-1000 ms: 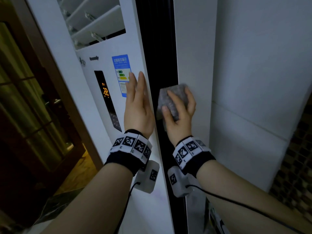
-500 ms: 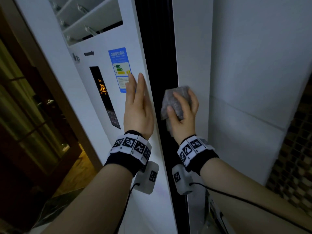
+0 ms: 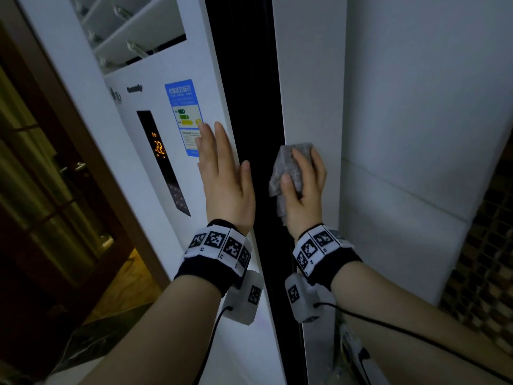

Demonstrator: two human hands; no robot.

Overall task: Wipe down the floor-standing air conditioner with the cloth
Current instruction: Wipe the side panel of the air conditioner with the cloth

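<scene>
Surface: white front of the air conditioner [image 3: 138,79], upright; black ribbed strip [image 3: 244,107] down its right edge; white side panel [image 3: 308,79] right of the strip.
Room: dim; wooden door with glass panes [image 3: 41,190] at left, wooden floor [image 3: 127,273] below it; pale wall [image 3: 416,107] at right, dark mosaic tiles [image 3: 485,259] at far right.
Task item: one grey cloth [image 3: 288,165], crumpled, on the side panel just beside the black strip.
Left hand [image 3: 224,184]: flat, fingers straight, resting on the front panel; fingertips over the lower right corner of the blue label.
Right hand [image 3: 304,195]: fingers curled over the cloth, pressing it to the panel.
Counts: two hands; two marker wristbands [image 3: 219,245], each with a cabled white box; one cloth; at least three louvre slats [image 3: 133,31] at top.
Writing: one blue label [image 3: 184,115] with green and yellow bars, print too small to read; one dark display [image 3: 159,148], orange digits, apparently 22; small dark logo left of the label, illegible.
</scene>
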